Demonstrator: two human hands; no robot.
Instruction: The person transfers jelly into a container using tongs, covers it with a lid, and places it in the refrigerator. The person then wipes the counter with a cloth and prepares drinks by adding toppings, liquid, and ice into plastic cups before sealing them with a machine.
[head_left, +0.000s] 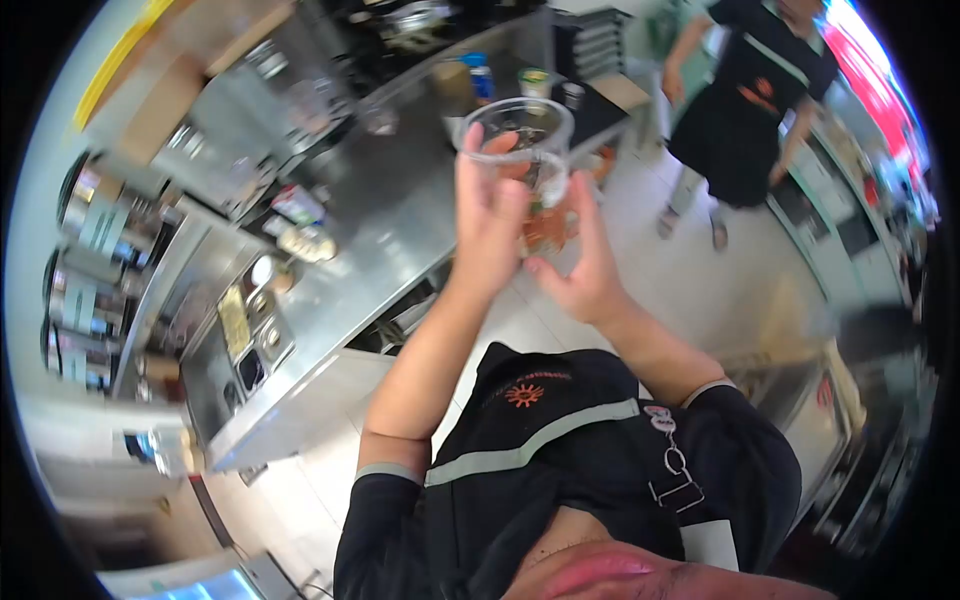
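Note:
Both of my hands are raised in front of my chest around clear plastic cups. My left hand [488, 225] grips a clear cup [540, 122] with a wide round rim, and some of its fingers show through the wall. Close beside it, my right hand [592, 270] curls around a second clear plastic cup [545, 228] with an orange print on its side. The two cups overlap in the view. Whether one sits inside the other I cannot tell. Something pale shows within the clear walls, too blurred to name.
A steel counter [385, 225] runs along the left with a blue bottle [481, 80], a green-and-white cup [534, 84] and sunken metal containers [268, 335]. A co-worker in a black apron [735, 115] stands at the upper right beside a pale cabinet [815, 215].

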